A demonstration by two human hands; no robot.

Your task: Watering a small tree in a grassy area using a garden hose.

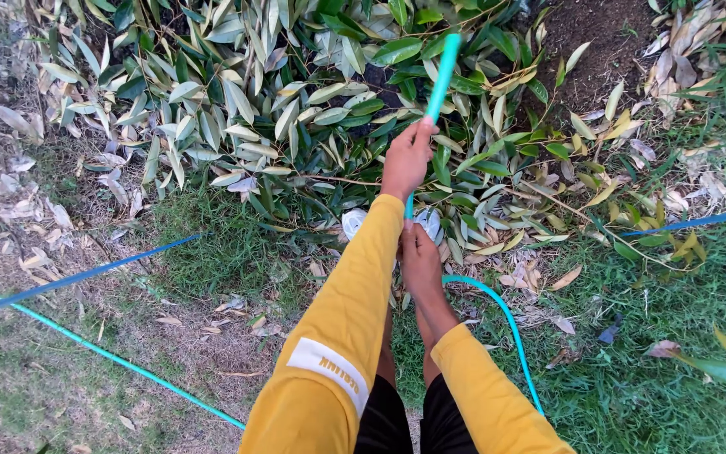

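Hands grip a teal hose [443, 80]: left hand [407, 158] clenched high on it, right hand [421, 262] seemingly closed lower, above cut leaves [237, 109]

I see the hose [441, 80] running ahead over the leaf pile [237, 109], the left hand [407, 158] beyond the right hand [420, 262]. A second hose [102, 351] crosses the grass [632, 387] at left, perhaps the same one.

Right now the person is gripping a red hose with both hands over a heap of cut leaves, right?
Not quite: the hose is teal green, not red. The head view shows the left hand and the right hand both gripping it over the heap of cut leaves.
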